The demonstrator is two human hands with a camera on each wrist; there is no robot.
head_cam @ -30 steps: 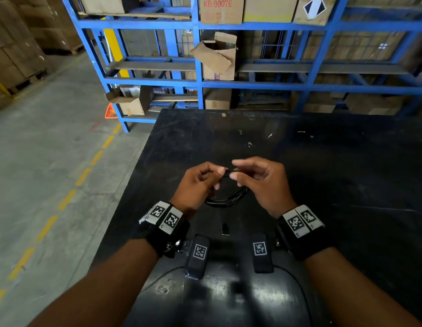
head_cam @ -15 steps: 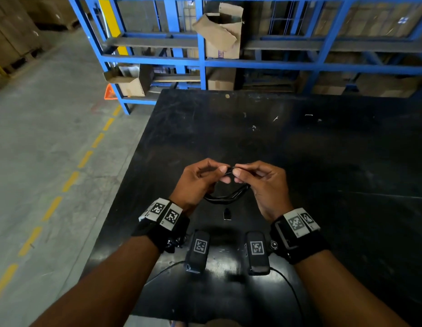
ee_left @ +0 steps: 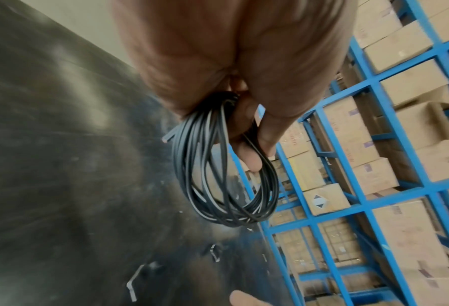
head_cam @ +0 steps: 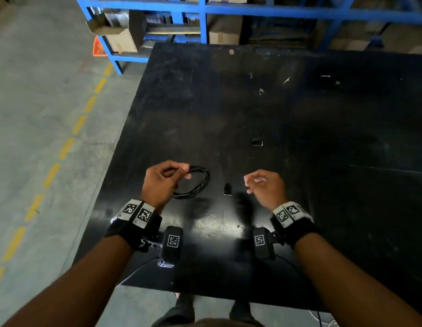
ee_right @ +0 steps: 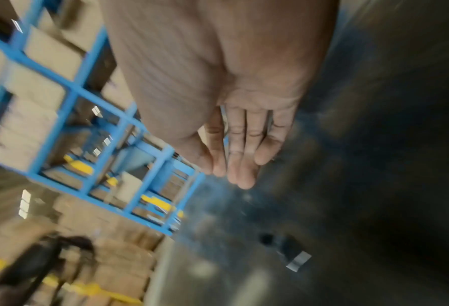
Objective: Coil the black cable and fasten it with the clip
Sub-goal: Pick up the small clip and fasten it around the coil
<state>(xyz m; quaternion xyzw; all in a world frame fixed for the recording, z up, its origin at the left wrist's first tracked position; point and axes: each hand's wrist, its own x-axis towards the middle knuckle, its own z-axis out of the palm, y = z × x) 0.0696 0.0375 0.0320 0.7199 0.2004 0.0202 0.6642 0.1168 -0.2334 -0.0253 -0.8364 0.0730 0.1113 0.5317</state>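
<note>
Pinching the coiled black cable (head_cam: 196,182), left hand (head_cam: 160,182) seems raised.

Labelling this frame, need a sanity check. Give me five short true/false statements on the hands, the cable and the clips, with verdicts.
1. The left hand grips the coiled black cable. True.
2. The right hand also holds the cable. False: it is apart from the coil, fingers straight, holding nothing.
3. A clip already fastens the coil. False: no clip shows on the loops.
4. A small clip lies on the black table between the hands. True.
5. The coil lies flat on the table. False: it hangs from the left hand's grip.
</note>
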